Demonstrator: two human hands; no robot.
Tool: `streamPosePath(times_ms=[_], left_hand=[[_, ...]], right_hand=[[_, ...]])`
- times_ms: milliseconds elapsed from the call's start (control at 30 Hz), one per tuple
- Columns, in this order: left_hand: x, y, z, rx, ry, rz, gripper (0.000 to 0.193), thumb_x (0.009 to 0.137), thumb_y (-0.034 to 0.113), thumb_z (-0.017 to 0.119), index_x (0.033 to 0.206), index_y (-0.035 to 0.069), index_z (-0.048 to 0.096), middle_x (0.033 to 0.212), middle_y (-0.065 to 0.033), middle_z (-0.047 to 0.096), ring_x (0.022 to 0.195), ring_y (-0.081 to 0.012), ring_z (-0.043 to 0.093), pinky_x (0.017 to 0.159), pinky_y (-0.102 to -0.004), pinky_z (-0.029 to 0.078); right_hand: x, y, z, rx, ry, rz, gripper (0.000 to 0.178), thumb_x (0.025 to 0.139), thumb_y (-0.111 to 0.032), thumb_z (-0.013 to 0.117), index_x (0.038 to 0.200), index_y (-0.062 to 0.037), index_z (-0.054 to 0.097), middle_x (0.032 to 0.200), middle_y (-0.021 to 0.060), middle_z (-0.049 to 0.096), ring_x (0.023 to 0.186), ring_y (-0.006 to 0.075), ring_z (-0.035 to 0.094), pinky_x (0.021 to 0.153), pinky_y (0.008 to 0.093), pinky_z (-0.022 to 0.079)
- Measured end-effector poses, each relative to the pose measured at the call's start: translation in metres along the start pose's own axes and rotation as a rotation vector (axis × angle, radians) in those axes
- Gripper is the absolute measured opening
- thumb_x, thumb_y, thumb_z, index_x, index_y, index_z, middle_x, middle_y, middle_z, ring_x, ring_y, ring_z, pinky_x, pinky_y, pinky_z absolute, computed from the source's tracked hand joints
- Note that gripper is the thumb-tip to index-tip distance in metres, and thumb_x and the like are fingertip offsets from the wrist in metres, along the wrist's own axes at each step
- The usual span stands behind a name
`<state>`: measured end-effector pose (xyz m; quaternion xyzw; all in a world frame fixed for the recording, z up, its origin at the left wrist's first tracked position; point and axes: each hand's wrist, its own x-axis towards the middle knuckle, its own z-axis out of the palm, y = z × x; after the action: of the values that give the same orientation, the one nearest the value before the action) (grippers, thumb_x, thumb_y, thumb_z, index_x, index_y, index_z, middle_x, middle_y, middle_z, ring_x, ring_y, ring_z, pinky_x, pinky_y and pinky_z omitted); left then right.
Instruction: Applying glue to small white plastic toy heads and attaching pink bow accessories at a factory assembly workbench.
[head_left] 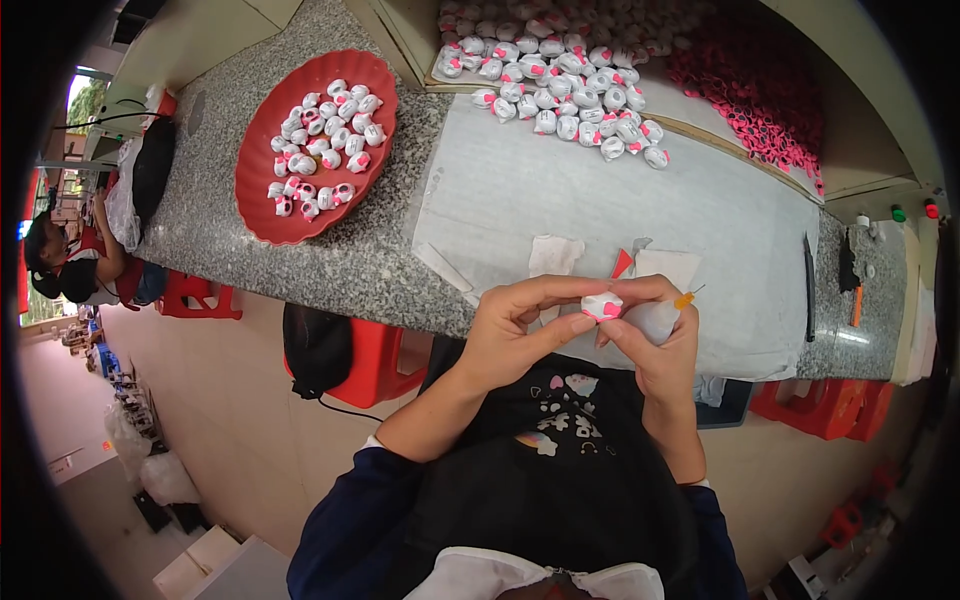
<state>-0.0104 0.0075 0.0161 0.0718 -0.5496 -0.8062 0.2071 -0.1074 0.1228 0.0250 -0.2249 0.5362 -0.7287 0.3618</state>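
Between the fingertips of my left hand (515, 330) and my right hand (660, 355) is a small white figurine head (602, 306) with a pink bow. Both hands are closed on it, thumbs pressed to its near side. Tucked in my right hand is also a translucent glue bottle (653, 322), its orange needle tip (684, 300) pointing away to the right. Below the hands lies a white work sheet (600, 190). A red triangular piece (622, 263) and folded white cloths (556, 253) lie just beyond my fingers.
On the left a red scalloped tray (262, 205) holds several such heads. More white heads (570, 100) are heaped at the back, beside a pile of pink pieces (760, 125). At right lies a black pen-like tool (809, 290). Red stools (370, 360) stand below; another person (85, 255) sits far left.
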Motion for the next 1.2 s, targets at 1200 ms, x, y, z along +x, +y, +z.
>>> streamPosePath(times_ms=[1200], left_hand=[[0.158, -0.037, 0.003, 1.713, -0.442, 0.76, 0.025, 0.063, 0.005, 0.055, 0.088, 0.009, 0.057, 0.087, -0.0057, 0.055, 0.098, -0.0238, 0.046, 0.092, -0.0415, 0.029]], right_hand=[[-0.021, -0.017, -0.036, 0.004, 0.155, -0.109, 0.044, 0.065, -0.009, 0.046, 0.105, -0.0024, 0.028, 0.096, 0.0156, 0.04, 0.049, 0.0129, 0.042, 0.031, 0.0195, 0.033]])
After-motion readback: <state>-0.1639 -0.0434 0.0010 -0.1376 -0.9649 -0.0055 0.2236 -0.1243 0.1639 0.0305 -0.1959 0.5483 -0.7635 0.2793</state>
